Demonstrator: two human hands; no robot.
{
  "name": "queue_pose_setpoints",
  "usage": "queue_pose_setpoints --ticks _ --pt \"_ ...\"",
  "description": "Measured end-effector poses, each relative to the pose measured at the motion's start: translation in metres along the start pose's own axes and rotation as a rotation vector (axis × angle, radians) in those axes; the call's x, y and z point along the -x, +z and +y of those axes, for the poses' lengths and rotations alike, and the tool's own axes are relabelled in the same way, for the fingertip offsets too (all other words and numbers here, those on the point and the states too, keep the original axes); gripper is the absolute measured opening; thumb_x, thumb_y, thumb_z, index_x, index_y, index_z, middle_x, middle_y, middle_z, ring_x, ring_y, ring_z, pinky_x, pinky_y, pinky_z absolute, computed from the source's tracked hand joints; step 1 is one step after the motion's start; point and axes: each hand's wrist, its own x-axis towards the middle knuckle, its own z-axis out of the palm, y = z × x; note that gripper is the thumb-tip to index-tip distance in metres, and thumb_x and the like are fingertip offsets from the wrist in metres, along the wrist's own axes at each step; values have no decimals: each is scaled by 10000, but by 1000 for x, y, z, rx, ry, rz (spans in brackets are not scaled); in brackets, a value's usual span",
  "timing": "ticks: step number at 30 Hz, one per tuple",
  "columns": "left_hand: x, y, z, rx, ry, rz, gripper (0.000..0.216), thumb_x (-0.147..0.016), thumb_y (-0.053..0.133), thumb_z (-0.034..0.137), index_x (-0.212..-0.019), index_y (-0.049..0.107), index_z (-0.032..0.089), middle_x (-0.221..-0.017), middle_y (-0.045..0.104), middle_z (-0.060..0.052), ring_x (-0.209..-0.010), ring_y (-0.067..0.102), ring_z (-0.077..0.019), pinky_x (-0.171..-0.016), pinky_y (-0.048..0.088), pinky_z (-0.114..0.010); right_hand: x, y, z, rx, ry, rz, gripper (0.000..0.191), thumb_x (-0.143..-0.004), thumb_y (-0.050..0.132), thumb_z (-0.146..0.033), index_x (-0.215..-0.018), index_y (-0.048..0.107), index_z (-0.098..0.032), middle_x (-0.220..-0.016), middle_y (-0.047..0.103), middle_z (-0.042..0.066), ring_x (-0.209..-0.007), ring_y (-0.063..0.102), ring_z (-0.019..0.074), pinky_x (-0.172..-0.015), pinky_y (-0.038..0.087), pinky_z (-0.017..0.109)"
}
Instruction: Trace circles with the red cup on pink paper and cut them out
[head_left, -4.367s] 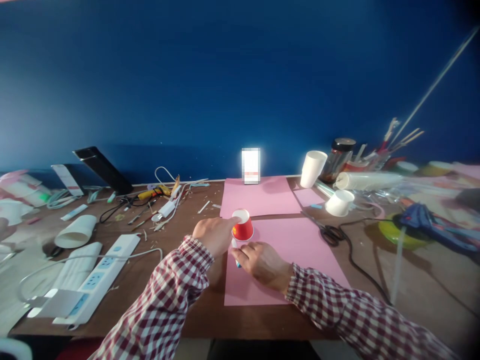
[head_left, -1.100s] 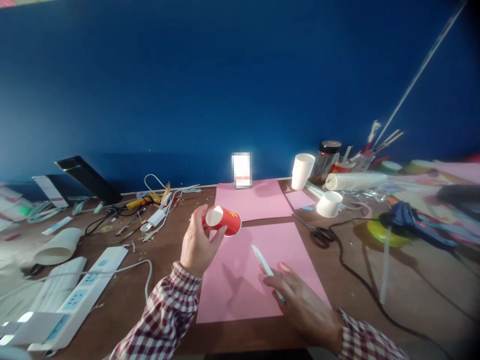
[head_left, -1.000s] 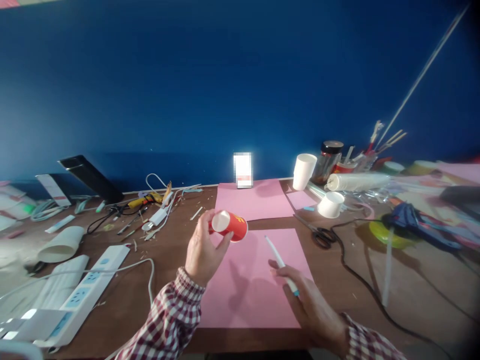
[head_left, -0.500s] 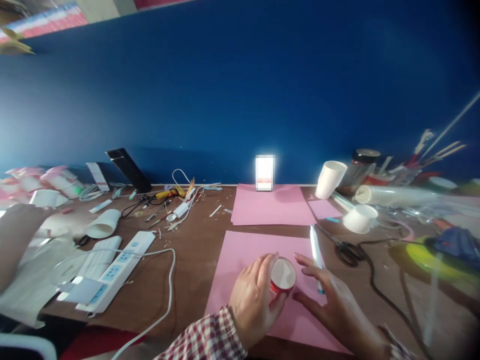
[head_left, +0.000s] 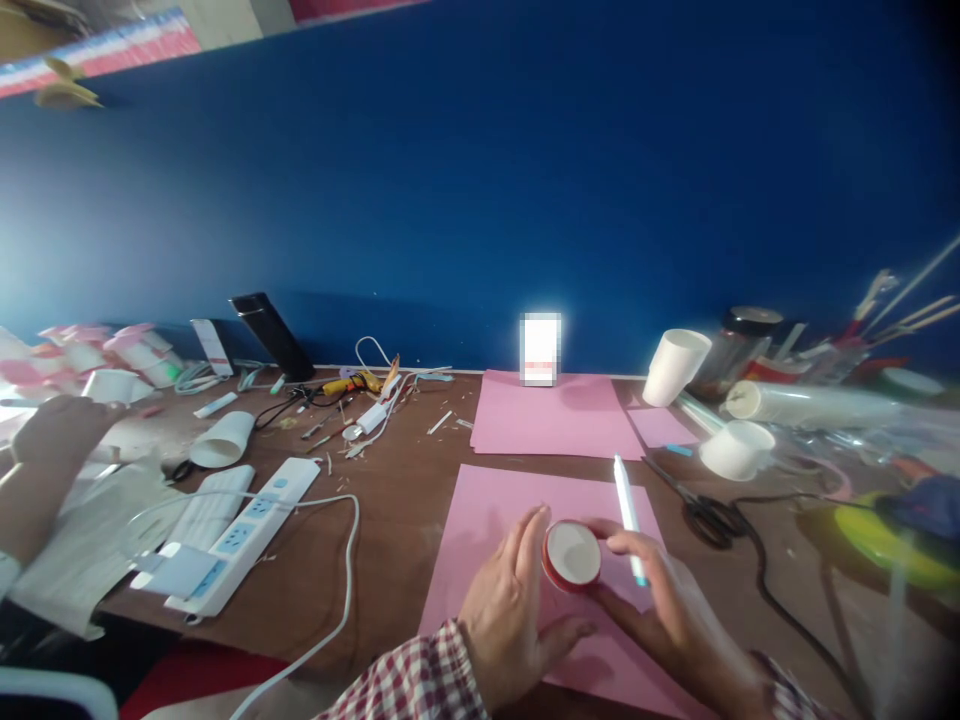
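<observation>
Head view: red cup stands upside down on the pink sheet on the surface. Left hand braces its side, fingers loose. Right hand clasps a pen, fingertips touching the cup. I'd press the rim flat, no sliding.

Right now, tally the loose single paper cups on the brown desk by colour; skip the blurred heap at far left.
Red paper cup, upturned between the left hand and the right hand, which grips a white pen: 1
White paper cups, one lying, one leaning, one upturned: 3
Total: 4
</observation>
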Motion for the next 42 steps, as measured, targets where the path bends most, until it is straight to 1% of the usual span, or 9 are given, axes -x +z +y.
queue_pose_setpoints --ticks 2,4,8,12,17,24,31,35,42 --pt "4 1 -4 -16 -13 -40 828 -822 519 488 -1437 71 161 -1417 338 -214 -1280 373 -334 -980 407 -507 0 0 5 27 21 33 312 -861 562 -309 -1146 463 -232 -1157 626 114 -1039 615 235 -839 537 362" --pt "6 2 -7 -18 -41 -91 766 -835 503 468 -1430 114 182 -1377 403 -184 -1222 440 -309 -952 430 -475 -1 0 7 58 47 42 312 -863 553 -320 -1142 447 -230 -1144 621 111 -1021 615 236 -831 533 368" --pt "5 4 -5 -49 -94 -142 729 -808 549 422 -1409 185 224 -1288 500 -126 -1122 498 -283 -915 444 -444 -6 1 5 62 76 13 370 -828 587 -379 -1122 428 -221 -1179 586 126 -1057 587 255 -853 515 384" --pt "2 4 -1 -68 -94 -163 734 -774 588 352 -1395 218 228 -1255 517 -106 -1080 502 -270 -896 446 -419 -12 2 1 25 98 44 454 -806 606 -404 -1163 406 -207 -1218 559 138 -1110 554 268 -890 495 396" --pt "2 3 1 -86 -130 -214 730 -732 617 300 -1372 275 227 -1231 532 -83 -1056 502 -258 -889 445 -404 -15 5 0 1 141 95 396 -821 600 -377 -1141 434 -214 -1186 588 117 -1078 576 253 -886 498 384" --pt "3 5 1 -91 -145 -231 651 -706 638 278 -1306 395 218 -1292 509 -56 -1175 435 -228 -998 378 -370 -16 2 -1 -8 136 85 391 -821 602 -385 -1139 448 -220 -1176 595 108 -1064 583 250 -876 508 376" --pt "6 11 -2 -174 -79 -208 469 -740 627 331 -1183 513 230 -1316 495 -52 -1229 393 -241 -1007 376 -388 -19 -1 3 38 118 131 428 -820 598 -399 -1173 437 -218 -1170 594 111 -1055 579 260 -856 509 387" --pt "8 13 -3 -197 -62 -194 427 -747 622 335 -1149 529 225 -1317 487 -59 -1218 400 -246 -991 393 -386 -25 -6 4 71 102 183 442 -823 591 -414 -1184 438 -212 -1140 602 117 -1004 597 255 -817 518 370" --pt "8 13 -7 -179 -37 -190 441 -731 632 325 -1145 520 219 -1308 488 -57 -1224 393 -236 -1029 364 -382 -37 -14 12 128 84 238 448 -811 607 -424 -1170 442 -212 -1114 619 111 -986 603 251 -803 510 355"
